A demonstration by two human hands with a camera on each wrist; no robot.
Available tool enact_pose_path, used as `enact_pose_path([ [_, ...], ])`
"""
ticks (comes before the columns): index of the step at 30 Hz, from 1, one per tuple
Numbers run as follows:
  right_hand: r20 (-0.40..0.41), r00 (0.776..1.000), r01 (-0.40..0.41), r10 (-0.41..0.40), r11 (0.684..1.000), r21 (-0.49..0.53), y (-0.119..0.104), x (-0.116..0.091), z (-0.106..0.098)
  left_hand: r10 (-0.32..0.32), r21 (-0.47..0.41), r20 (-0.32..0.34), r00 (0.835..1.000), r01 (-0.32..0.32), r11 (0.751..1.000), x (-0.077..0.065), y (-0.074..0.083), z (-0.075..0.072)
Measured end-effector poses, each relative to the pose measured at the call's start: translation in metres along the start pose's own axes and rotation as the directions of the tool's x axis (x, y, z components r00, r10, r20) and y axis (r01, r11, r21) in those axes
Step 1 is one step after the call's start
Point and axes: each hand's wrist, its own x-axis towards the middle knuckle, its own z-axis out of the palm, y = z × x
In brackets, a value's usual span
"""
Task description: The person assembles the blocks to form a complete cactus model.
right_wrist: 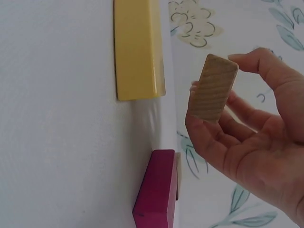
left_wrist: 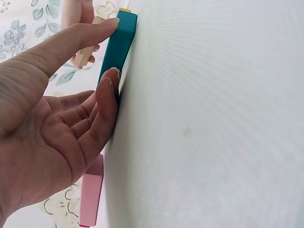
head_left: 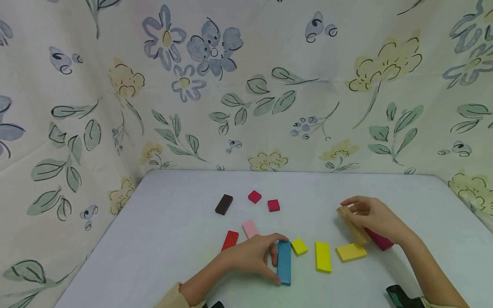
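My left hand (head_left: 248, 256) holds a long blue block (head_left: 284, 264) lying on the table, thumb at its near end and a fingertip at its far end. In the left wrist view the thumb tip presses on the teal-looking blue block (left_wrist: 121, 35). My right hand (head_left: 379, 219) grips a plain wooden block (head_left: 352, 224) between thumb and fingers, tilted above the table. Its grained end (right_wrist: 214, 90) faces the right wrist camera. Beneath the right hand lie a magenta block (head_left: 379, 239) and a pale yellow block (head_left: 351, 253).
Bright yellow blocks, one small (head_left: 299, 247) and one longer (head_left: 323, 257), lie right of the blue one. Left of it are a pink block (head_left: 250, 229) and a red block (head_left: 230, 240). Farther back sit a dark brown block (head_left: 224, 204) and small red blocks (head_left: 254, 196). Floral cloth (head_left: 269, 128) hangs behind.
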Motion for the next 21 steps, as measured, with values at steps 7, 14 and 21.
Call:
enact_pose_path([
  [7,0.071,0.997,-0.019,0.01,0.992,0.124,-0.002,0.002,-0.004,0.008,0.025,0.019,1.0,-0.008,1.0,-0.002,0.015,-0.001],
  [14,0.074,0.997,-0.043,0.031,0.983,0.176,-0.004,0.004,-0.004,-0.005,0.018,0.015,1.0,0.005,1.0,-0.001,0.023,0.0],
  [21,0.032,0.998,-0.059,0.054,0.98,0.188,-0.008,0.007,0.002,-0.006,0.041,0.011,1.0,0.006,0.999,0.004,0.026,0.003],
])
